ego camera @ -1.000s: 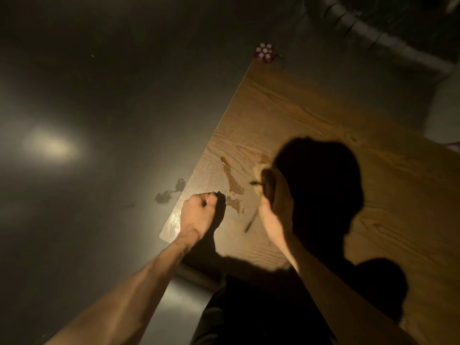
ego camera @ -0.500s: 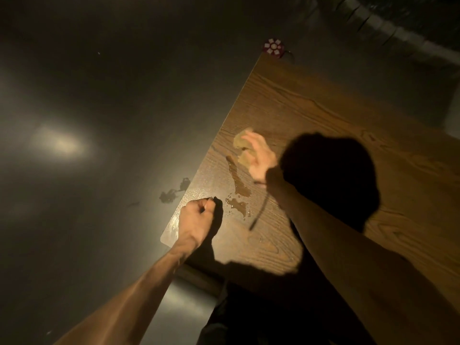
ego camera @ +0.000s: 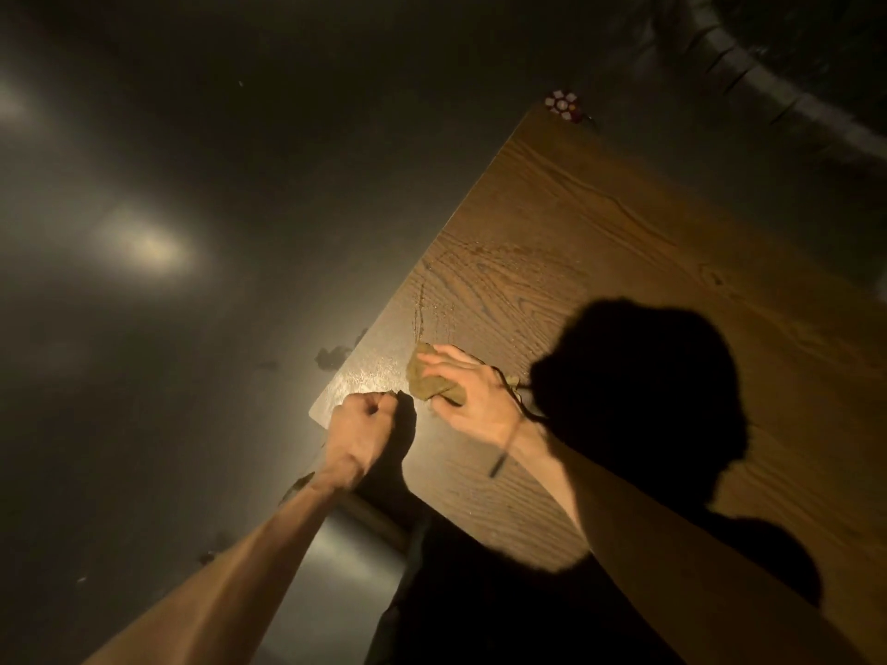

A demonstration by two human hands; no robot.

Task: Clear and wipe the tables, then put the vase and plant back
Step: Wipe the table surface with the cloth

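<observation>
A wooden table (ego camera: 600,242) with strong grain fills the right of the view, lit from above. My right hand (ego camera: 473,393) presses a small tan cloth (ego camera: 429,381) flat on the tabletop near the left corner. A thin dark cord hangs from that wrist. My left hand (ego camera: 362,429) is a closed fist resting on the table's near left corner, with nothing visible in it. A faint wet streak (ego camera: 422,309) runs up the wood beyond the cloth. No vase or plant is in view.
A dark glossy floor lies left of the table, with a dark spill patch (ego camera: 333,355) by the table edge. A small red-and-white patterned object (ego camera: 562,105) sits on the floor past the far corner. My head's shadow covers the table's middle.
My right hand dragged the cloth from farther up the table back toward the near corner, over the brown spill, which no longer shows. The left fist stayed put.
</observation>
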